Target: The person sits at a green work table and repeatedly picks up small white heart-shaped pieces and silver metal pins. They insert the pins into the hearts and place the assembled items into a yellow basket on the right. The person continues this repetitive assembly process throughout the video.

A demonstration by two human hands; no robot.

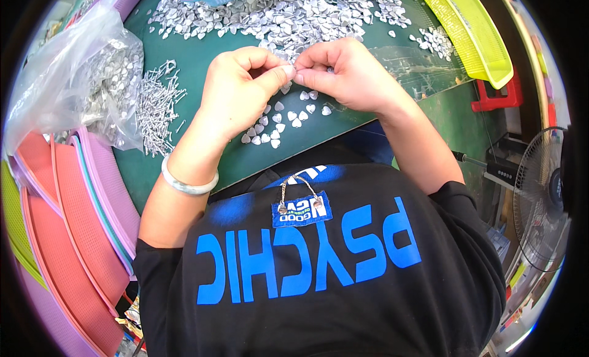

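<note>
My left hand (240, 87) and my right hand (345, 72) meet above the green tabletop, thumbs and forefingers pinched tip to tip. Whatever lies between the fingertips is too small and too covered to name. Just below them, small silver heart-shaped pieces (296, 122) are scattered loosely near the table's front edge. Beyond my fingers spreads a large heap of the same silver hearts (294, 19). To the left of my left hand lies a pile of thin silver pin-like pieces (158, 105).
A clear plastic bag (110, 69) of silver pieces stands at the left. Stacked pink and purple baskets (83, 216) rise beside my left arm. A yellow-green basket (475, 38) sits at the far right, with a small heart pile (434, 43) beside it. A fan (543, 191) stands to the right.
</note>
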